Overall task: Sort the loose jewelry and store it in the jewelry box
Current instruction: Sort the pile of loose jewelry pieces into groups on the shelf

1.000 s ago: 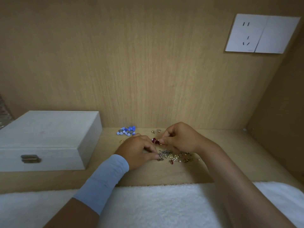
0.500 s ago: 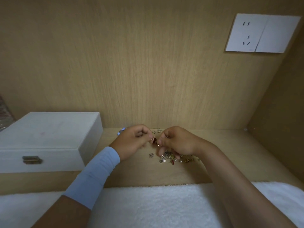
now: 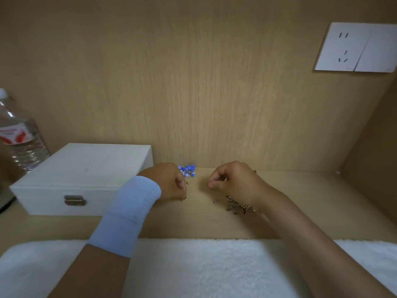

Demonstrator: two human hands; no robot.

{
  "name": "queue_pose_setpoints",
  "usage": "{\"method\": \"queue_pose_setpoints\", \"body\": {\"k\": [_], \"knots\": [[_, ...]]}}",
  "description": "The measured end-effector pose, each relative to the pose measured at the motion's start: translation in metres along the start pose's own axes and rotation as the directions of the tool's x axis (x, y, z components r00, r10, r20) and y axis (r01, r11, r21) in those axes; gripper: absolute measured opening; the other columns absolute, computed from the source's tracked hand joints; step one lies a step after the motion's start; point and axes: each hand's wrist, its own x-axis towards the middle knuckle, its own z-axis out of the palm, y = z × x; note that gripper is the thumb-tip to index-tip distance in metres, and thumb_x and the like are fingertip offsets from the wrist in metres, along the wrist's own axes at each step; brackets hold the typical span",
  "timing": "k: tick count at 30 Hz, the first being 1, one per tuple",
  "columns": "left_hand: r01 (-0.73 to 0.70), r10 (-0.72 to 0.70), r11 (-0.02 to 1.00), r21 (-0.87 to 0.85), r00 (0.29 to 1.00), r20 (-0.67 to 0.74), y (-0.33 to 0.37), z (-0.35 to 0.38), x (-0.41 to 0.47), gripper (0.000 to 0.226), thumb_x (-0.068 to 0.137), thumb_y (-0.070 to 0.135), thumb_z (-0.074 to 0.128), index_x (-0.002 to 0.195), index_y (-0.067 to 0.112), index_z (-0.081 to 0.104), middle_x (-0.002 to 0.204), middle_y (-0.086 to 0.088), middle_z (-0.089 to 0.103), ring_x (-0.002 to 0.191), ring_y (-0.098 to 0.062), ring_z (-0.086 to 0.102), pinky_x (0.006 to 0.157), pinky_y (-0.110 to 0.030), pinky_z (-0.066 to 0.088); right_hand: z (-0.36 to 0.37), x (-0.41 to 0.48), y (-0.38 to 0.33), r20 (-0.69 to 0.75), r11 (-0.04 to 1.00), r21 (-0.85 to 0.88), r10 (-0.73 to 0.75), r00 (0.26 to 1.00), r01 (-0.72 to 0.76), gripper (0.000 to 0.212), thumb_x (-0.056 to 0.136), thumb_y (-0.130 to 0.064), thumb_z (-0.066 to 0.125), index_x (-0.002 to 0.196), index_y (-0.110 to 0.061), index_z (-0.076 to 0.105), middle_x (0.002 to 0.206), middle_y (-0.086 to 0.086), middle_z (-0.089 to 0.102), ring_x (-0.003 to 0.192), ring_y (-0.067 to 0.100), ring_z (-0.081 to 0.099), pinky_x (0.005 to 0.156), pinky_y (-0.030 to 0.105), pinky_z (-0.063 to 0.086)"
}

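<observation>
Two hands rest on the tabletop (image 3: 193, 222) to the right of the box (image 3: 81, 175), whose lid is down and whose latch (image 3: 75, 200) faces the person. The left hand (image 3: 169, 183) sits just right of the box, its grip curled in towards the palm. A tiny gold bit (image 3: 187, 183) glints at its fingertips, but whether the fingers hold it or it lies on the wood I cannot tell. The right hand (image 3: 236, 181) is farther right of the box, well apart from it. Its thumb and forefinger are drawn close together as if pinching, and anything between them is too small to make out. The blue pieces (image 3: 187, 170) are gathered in a small group right of the box's far corner, just beyond the left knuckles. The mixed pile (image 3: 236, 207) of silver, gold and red bits lies farthest right of the box, half under the right wrist on its near side. That relation looks decisive. Unsorted pieces sit closest to the right hand, while the box, where everything must end up, is on the left hand's side. So the right hand probably picks and passes leftward, and the lid must be opened before anything goes in, a job that falls naturally to the left hand.
</observation>
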Motion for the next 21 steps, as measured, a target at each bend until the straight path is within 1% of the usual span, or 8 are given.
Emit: {"method": "queue_pose_setpoints", "body": {"k": [1, 3, 6, 9, 12, 15, 18, 21], "knots": [[0.024, -0.025, 0.999, 0.044, 0.999, 0.020, -0.001, 0.003, 0.002, 0.007, 0.078, 0.033, 0.072, 0.072, 0.031, 0.075, 0.083, 0.019, 0.068, 0.086, -0.005, 0.063, 0.082, -0.026, 0.053, 0.005, 0.000, -0.004, 0.022, 1.000, -0.027, -0.012, 1.000, 0.013, 0.006, 0.087, -0.024, 0.075, 0.082, -0.025, 0.079, 0.081, -0.016, 0.073, 0.077, -0.005, 0.064, 0.073, 0.015, 0.050], [0.065, -0.068, 0.991, 0.114, 0.997, 0.027, -0.003, 0.006, 0.002, 0.008, 0.077, 0.036, 0.071, 0.070, 0.033, 0.071, 0.094, 0.016, 0.069, 0.092, -0.011, 0.064, 0.087, -0.030, 0.054, 0.013, 0.003, -0.012, 0.089, 0.996, -0.080, -0.034, 0.995, 0.042, 0.005, 0.086, -0.025, 0.075, 0.085, -0.023, 0.079, 0.080, -0.018, 0.071, 0.073, -0.006, 0.062, 0.074, 0.019, 0.051], [0.083, -0.084, 0.990, 0.110, 0.996, 0.004, -0.006, 0.006, 0.004, 0.006, 0.080, 0.029, 0.068, 0.077, 0.029, 0.073, 0.095, 0.011, 0.070, 0.092, -0.015, 0.065, 0.085, -0.030, 0.055, 0.028, 0.012, -0.020, 0.140, 0.986, -0.152, -0.042, 0.989, 0.064, 0.003, 0.085, -0.026, 0.075, 0.084, -0.026, 0.079, 0.080, -0.018, 0.071, 0.077, -0.002, 0.062, 0.079, 0.027, 0.054], [0.071, -0.074, 0.996, 0.062, 0.996, 0.047, -0.008, 0.004, 0.006, 0.014, 0.081, 0.016, 0.072, 0.090, 0.026, 0.075, 0.094, 0.011, 0.067, 0.095, -0.015, 0.065, 0.089, -0.029, 0.054, 0.041, 0.020, -0.024, 0.156, 0.968, -0.236, -0.053, 0.986, 0.089, 0.006, 0.085, -0.026, 0.073, 0.084, -0.029, 0.078, 0.087, -0.016, 0.074, 0.084, 0.001, 0.065, 0.083, 0.032, 0.055], [0.067, -0.070, 0.996, 0.052, 0.996, 0.063, -0.009, 0.006, 0.006, 0.027, 0.079, 0.017, 0.078, 0.103, 0.026, 0.072, 0.092, 0.009, 0.058, 0.089, -0.014, 0.058, 0.082, -0.024, 0.048, 0.043, 0.022, -0.025, 0.144, 0.953, -0.291, -0.045, 0.989, 0.086, 0.012, 0.085, -0.026, 0.072, 0.095, -0.031, 0.077, 0.095, -0.014, 0.074, 0.085, 0.000, 0.062, 0.083, 0.027, 0.053], [0.075, -0.077, 0.997, 0.031, 0.995, 0.058, -0.011, 0.009, 0.010, 0.026, 0.079, 0.018, 0.078, 0.104, 0.022, 0.073, 0.093, 0.007, 0.062, 0.091, -0.015, 0.061, 0.085, -0.025, 0.049, 0.038, 0.021, -0.028, 0.144, 0.953, -0.298, -0.015, 0.990, 0.058, 0.021, 0.085, -0.029, 0.072, 0.106, -0.031, 0.075, 0.098, -0.015, 0.072, 0.089, -0.001, 0.062, 0.084, 0.026, 0.053], [0.090, -0.090, 0.996, 0.007, 0.996, 0.028, -0.012, 0.012, 0.012, 0.021, 0.082, 0.019, 0.075, 0.104, 0.020, 0.075, 0.104, 0.005, 0.069, 0.101, -0.017, 0.065, 0.092, -0.027, 0.051, 0.038, 0.022, -0.029, 0.172, 0.947, -0.322, 0.036, 0.984, 0.022, 0.022, 0.081, -0.028, 0.072, 0.102, -0.032, 0.076, 0.094, -0.017, 0.072, 0.092, 0.001, 0.065, 0.086, 0.027, 0.054], [0.146, -0.146, 0.989, -0.016, 0.989, -0.007, -0.015, 0.017, 0.019, 0.022, 0.080, 0.020, 0.075, 0.102, 0.018, 0.075, 0.107, 0.002, 0.070, 0.099, -0.021, 0.066, 0.093, -0.034, 0.054, 0.046, 0.029, -0.029, 0.140, 0.952, -0.305, 0.039, 0.989, 0.005, 0.016, 0.082, -0.027, 0.073, 0.097, -0.031, 0.078, 0.097, -0.015, 0.074, 0.093, 0.005, 0.066, 0.088, 0.032, 0.056]]}}
